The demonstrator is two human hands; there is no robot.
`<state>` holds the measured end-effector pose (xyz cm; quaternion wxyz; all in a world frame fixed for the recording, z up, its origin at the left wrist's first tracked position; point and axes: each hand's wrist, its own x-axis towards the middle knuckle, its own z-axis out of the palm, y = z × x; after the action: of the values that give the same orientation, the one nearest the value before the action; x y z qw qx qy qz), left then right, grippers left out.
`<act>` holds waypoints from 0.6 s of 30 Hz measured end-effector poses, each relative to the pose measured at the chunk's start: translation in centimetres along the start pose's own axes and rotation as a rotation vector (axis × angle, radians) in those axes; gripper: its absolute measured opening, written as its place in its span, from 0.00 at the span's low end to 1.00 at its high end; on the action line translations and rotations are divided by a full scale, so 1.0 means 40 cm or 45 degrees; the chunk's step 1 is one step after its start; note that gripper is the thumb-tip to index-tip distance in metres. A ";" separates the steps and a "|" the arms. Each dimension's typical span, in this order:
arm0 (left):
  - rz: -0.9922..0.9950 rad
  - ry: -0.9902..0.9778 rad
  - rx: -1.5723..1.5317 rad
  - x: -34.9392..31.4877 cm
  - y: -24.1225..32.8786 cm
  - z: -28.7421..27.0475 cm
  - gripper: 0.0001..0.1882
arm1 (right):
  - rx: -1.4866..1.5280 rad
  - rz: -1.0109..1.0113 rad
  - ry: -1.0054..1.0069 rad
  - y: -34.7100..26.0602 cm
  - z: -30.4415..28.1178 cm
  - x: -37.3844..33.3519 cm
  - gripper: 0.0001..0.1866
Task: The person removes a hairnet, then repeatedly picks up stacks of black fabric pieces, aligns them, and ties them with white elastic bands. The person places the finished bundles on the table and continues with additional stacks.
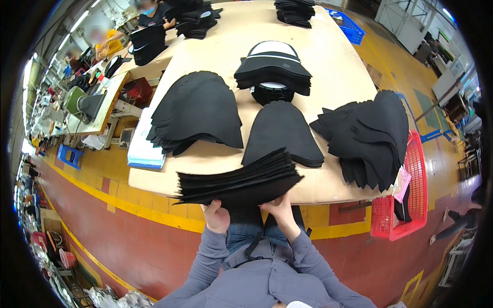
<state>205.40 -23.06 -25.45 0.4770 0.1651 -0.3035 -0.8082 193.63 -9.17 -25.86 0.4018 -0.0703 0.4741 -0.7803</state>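
Observation:
A thick stack of black fabric pieces (239, 179) is held between my two hands at the table's near edge, its layers fanned on the far side. My left hand (216, 216) grips its near edge left of the middle, and my right hand (280, 209) grips it at the right; the fingers under the stack are hidden. Just beyond lies a dome-shaped black piece (282, 133) on the table (169, 178). To its left is a pile of similar black pieces (197, 113), and to its right a fanned, curling black pile (377, 138).
Farther back stands a black stack with a white band (272, 64). White sheets (146, 146) lie at the left edge. A red plastic basket (418, 179) is at the near right corner, a blue crate (352, 28) at the far right. People work beside machines at the far left.

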 end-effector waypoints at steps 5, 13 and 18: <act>-0.252 -0.196 -0.438 -0.011 -0.010 0.059 0.37 | -0.311 -0.357 0.183 -0.056 -0.109 0.079 0.53; -0.269 -0.439 0.837 0.133 0.070 -0.068 0.36 | -1.029 -1.053 0.018 -0.358 -0.055 0.009 0.34; -0.012 -0.657 1.336 0.122 -0.041 0.032 0.50 | -1.106 -0.799 -0.126 -0.269 -0.115 0.063 0.53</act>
<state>201.20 -26.29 -25.41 0.2384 0.1783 -0.7687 -0.5662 183.69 -5.32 -20.46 0.1052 -0.4050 0.6898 -0.5908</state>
